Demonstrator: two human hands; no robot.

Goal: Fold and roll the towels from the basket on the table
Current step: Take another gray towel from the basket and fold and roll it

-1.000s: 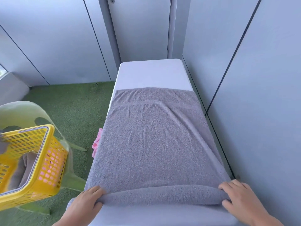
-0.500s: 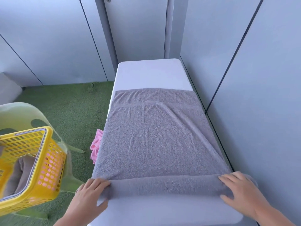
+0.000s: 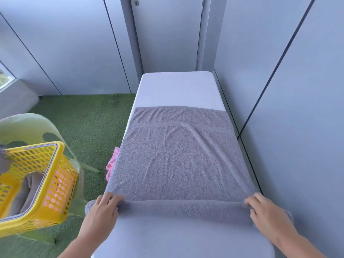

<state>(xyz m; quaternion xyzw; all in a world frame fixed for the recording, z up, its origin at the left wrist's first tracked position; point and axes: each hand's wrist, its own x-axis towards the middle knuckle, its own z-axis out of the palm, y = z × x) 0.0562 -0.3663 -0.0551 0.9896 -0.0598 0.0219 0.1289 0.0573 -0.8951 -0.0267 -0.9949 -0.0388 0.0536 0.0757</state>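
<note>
A grey towel [image 3: 178,157] lies flat along the white table [image 3: 178,88], its near end wound into a thick roll [image 3: 184,209] across the table's width. My left hand [image 3: 103,211] sits on the roll's left end, fingers curled over the top. My right hand [image 3: 266,211] sits on the right end the same way, fingertips hooked over the roll. A yellow basket [image 3: 44,183] at the left holds more grey towels [image 3: 24,194].
The basket rests on a pale green plastic chair [image 3: 29,125] over green artificial turf [image 3: 83,123]. A pink cloth [image 3: 111,164] hangs by the table's left edge. Grey wall panels [image 3: 297,108] run close along the table's right side and behind it.
The roll has grown thicker and travelled away from me along the table, with both hands moving forward on it. The flat part of the towel is shorter.
</note>
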